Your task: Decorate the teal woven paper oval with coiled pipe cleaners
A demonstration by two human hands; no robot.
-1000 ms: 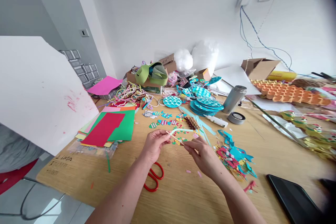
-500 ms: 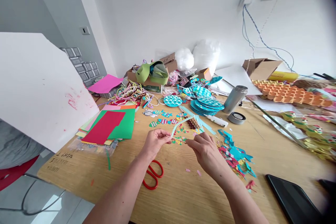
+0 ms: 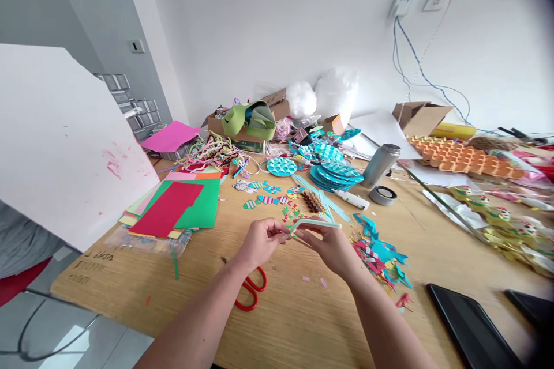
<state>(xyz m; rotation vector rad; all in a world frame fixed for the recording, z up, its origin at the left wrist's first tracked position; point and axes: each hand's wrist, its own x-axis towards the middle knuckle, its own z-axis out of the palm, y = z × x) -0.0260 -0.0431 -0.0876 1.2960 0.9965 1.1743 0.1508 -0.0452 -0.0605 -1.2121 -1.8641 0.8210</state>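
A narrow, pale green strip (image 3: 318, 222) arcs over my fingers, bent near its left end. At that end, my left hand (image 3: 262, 238) pinches it between thumb and fingertips. My right hand (image 3: 332, 245) has its fingertips closed at the same end, close to touching the left ones, while the strip's free end lies above its knuckles. Just beyond the hands are small paper fish (image 3: 270, 200) and tiny coloured cutouts (image 3: 291, 214). Red-handled scissors (image 3: 250, 285) rest on the table by my left forearm, which partly covers them.
Coloured paper sheets (image 3: 204, 207) are stacked at left. Behind the hands are a pine cone (image 3: 313, 202), a white bottle (image 3: 352, 200) and blue plates (image 3: 331, 179). A metal flask (image 3: 381, 165), tape roll (image 3: 383, 195), paper scraps (image 3: 387, 252) and a phone (image 3: 471, 326) are at right.
My right hand has moved left, its fingertips now at the left hand's. The strip's free end, which pointed up and away, has swung down to the right over my right hand.
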